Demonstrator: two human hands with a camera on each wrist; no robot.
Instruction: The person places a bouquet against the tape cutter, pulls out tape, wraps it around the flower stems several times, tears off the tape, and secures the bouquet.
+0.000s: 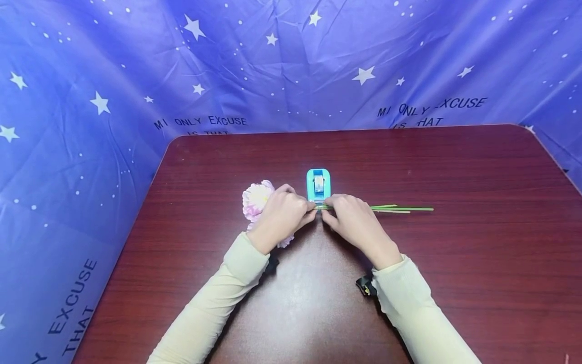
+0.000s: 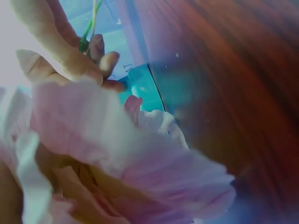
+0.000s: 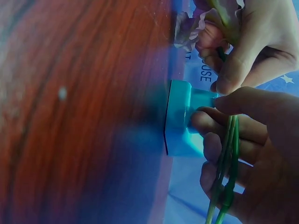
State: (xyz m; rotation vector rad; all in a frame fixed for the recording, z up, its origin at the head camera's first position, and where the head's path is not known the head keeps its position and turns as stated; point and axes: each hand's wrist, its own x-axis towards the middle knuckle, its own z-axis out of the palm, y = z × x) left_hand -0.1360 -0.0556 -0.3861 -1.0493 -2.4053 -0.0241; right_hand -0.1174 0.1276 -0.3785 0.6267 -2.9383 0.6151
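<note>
Pink-and-white flowers (image 1: 255,199) with long green stems (image 1: 400,209) lie crosswise before the person, blooms left and stem ends right. The left hand (image 1: 284,215) pinches the stems just below the blooms. Close beside it, the right hand (image 1: 356,220) has its fingers curled round the same stems (image 3: 229,158). Both sets of fingertips meet at the near end of a turquoise tape dispenser (image 1: 311,186), which holds a roll of tape (image 1: 319,184). A large petal (image 2: 154,163) fills much of the left wrist view, partly hiding the left hand (image 2: 70,56).
The dark red wooden table (image 1: 477,242) reaches back to a blue-purple curtain (image 1: 282,65) printed with stars and lettering. Black wrist cameras (image 1: 366,285) sit under the cream sleeves (image 1: 204,308).
</note>
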